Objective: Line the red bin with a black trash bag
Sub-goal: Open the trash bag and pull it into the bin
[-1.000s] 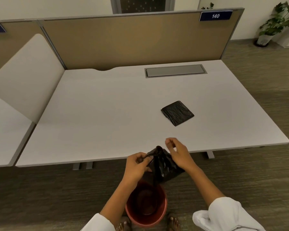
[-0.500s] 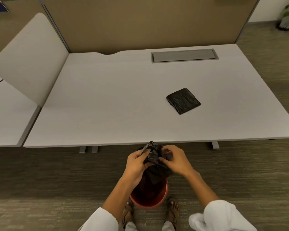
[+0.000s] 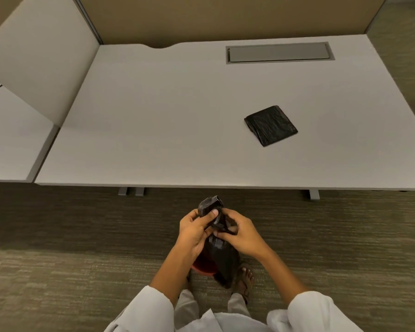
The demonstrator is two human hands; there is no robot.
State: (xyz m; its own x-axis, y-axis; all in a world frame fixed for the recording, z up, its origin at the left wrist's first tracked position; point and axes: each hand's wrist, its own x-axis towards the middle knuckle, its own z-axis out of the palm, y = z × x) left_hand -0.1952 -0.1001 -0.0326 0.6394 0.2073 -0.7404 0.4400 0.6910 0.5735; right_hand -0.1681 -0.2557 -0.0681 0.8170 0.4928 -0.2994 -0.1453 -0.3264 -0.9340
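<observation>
Down near the floor, both hands pinch the bunched top of a black trash bag (image 3: 219,250), which hangs crumpled between them. The left hand (image 3: 195,232) holds a closed grip on the bag's upper knot, thumb pressed on it; the right hand (image 3: 241,234) clamps the plastic just beside it. Only a sliver of the red bin (image 3: 201,269) shows beneath the bag. Farther off, a folded black bag (image 3: 270,125) lies on the white counter (image 3: 165,121).
</observation>
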